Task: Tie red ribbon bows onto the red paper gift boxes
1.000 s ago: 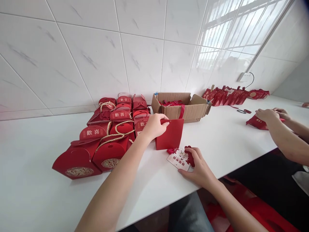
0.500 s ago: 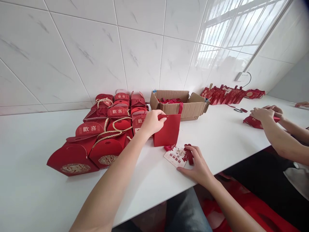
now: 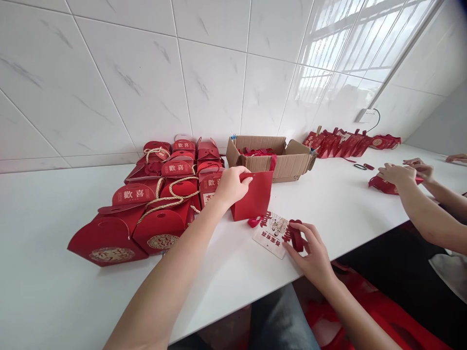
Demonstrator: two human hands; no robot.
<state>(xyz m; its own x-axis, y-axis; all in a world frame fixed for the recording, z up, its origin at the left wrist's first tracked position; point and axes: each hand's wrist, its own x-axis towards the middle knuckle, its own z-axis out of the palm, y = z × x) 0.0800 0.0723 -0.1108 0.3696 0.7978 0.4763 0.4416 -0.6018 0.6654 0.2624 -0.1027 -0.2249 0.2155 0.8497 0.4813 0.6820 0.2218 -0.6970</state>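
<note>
Card [image 3: 269, 238] and right hand [image 3: 312, 253] have shifted slightly right since a moment ago. Card's in front of red bag [image 3: 252, 198], left hand [image 3: 233, 187] pinching bag's top edge. Right fingers curl at red tag [image 3: 297, 240] by card's edge; grip unclear. Cardboard box [image 3: 290, 169] behind holds red items. White table [image 3: 321, 201], tiled wall [image 3: 215, 82]. Red boxes [image 3: 118, 233] read 歡喜.

a white tiled wall [image 3: 211, 82] with grey streaks rises behind the white tabletop [image 3: 36, 218], the reflection of a barred window [image 3: 326, 41] in its glossy upper right. a white power strip [image 3: 366, 115] with a dark cable [image 3: 378, 119] sits on it. below, small red bags [image 3: 345, 144] stand in a row, a black oval ring [image 3: 360, 166] lying near them. red boxes [image 3: 116, 238] with round gold patterns cluster at left; an open cardboard box [image 3: 292, 167] stands mid-tabletop.
</note>
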